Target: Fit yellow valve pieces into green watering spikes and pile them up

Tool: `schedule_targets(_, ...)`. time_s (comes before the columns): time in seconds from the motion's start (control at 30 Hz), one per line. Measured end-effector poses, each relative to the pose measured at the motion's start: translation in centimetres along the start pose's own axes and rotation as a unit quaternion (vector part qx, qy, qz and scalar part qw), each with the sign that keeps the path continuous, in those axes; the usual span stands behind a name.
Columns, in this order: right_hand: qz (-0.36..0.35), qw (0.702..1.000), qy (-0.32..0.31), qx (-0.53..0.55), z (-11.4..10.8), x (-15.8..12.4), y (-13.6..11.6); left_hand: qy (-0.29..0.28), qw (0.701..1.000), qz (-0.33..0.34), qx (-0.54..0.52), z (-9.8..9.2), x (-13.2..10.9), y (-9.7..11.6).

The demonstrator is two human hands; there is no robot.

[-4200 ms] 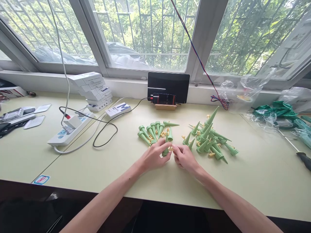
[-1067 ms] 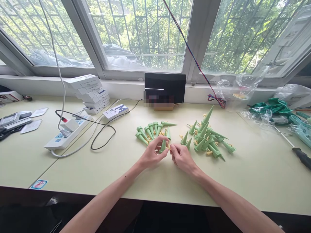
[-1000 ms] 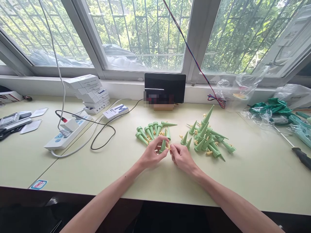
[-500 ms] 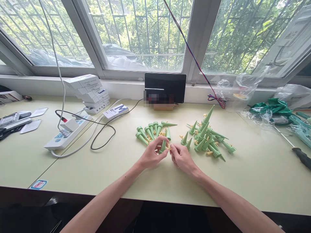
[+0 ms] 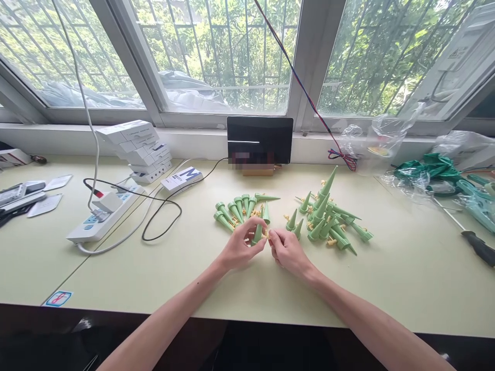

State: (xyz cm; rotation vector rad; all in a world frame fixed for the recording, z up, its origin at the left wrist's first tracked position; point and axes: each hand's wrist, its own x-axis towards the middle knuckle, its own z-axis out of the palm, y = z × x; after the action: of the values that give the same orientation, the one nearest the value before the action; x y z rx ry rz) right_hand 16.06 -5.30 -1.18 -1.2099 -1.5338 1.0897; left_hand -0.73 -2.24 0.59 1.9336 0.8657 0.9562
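Observation:
My left hand (image 5: 237, 248) is curled round a green plastic plant-watering spike (image 5: 257, 235), held with its tip upward. From the spike's side a small yellow valve (image 5: 266, 234) sticks out to the right. The thumb and forefinger of my right hand (image 5: 290, 250) are pinched on that valve; the fingertips hide part of it. Just beyond my left hand, several green spikes (image 5: 234, 210) lie in a fan with yellow valves among them. A looser heap of spikes with valves (image 5: 325, 219) lies to the right of my right hand.
A tablet (image 5: 260, 140) stands at the back against the sill. To the left are a power strip (image 5: 104, 214), stacked white boxes (image 5: 137, 149) and a looped black cable (image 5: 180, 208). At the right lie a screwdriver (image 5: 477, 247), green bags (image 5: 429, 172) and clear plastic wrap.
The view has shifted slightly, so the things appear a little further left. Both hands keep the same hold on the spike and its valve.

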Motion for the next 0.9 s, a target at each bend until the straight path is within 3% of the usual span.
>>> schedule_targets(0.3, 0.021, 1.000, -0.007, 0.010, 0.0, -0.1, -0.5, 0.015, 0.999, 0.020, 0.022, 0.0, 0.0, 0.1)
schedule_targets(0.5, -0.054, 0.995, 0.080, -0.031, 0.2, -0.5, -0.9, 0.047, 0.999, 0.009, -0.014, -0.2, 0.2, 0.2)
schedule_targets(0.67, -0.099, 0.990, 0.098, -0.016, 0.4, -0.8, -1.1, 0.030, 0.999, 0.019, 0.025, 0.1, 0.2, -0.4)
schedule_targets(0.9, -0.104, 0.989, 0.102, -0.038, 0.2, -0.7, -1.1, -0.011, 0.995, 0.027, 0.093, 0.6, -0.1, -1.0)
